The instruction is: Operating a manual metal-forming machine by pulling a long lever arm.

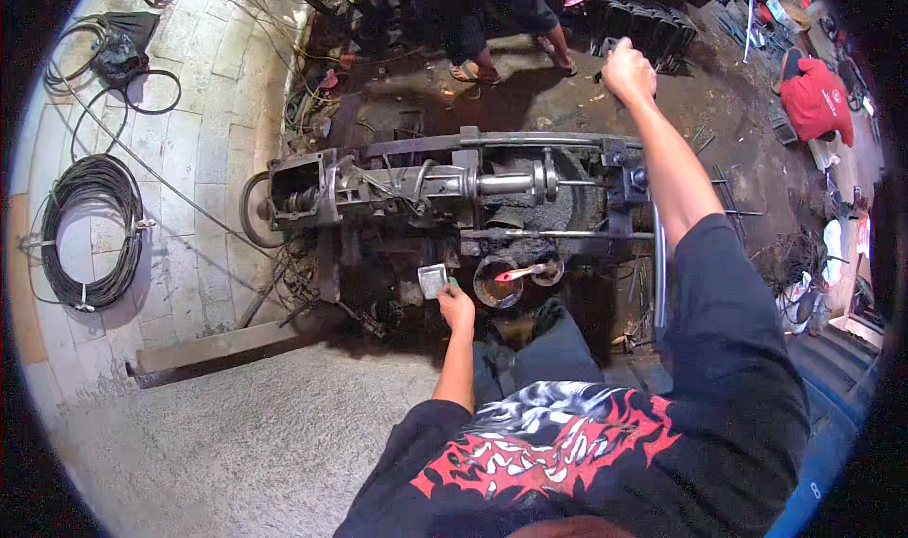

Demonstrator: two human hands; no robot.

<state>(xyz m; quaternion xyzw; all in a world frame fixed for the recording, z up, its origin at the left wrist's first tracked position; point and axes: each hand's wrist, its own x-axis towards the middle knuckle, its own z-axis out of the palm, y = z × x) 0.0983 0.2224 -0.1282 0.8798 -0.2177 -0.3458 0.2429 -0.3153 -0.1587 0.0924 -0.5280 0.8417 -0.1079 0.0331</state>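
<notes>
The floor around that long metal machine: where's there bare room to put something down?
The rough grey floor looks bare between the long pale beam and the left black sleeve. Dark brown floor also looks bare between the long grey metal machine and the sandalled feet. It's crowded near the left hand: round containers and a red-and-white brush.

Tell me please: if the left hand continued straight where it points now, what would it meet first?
Most likely the near side of the metal machine, ahead of the left hand and the small square piece it holds. Depth is unclear, so the hand could pass above it.
</notes>
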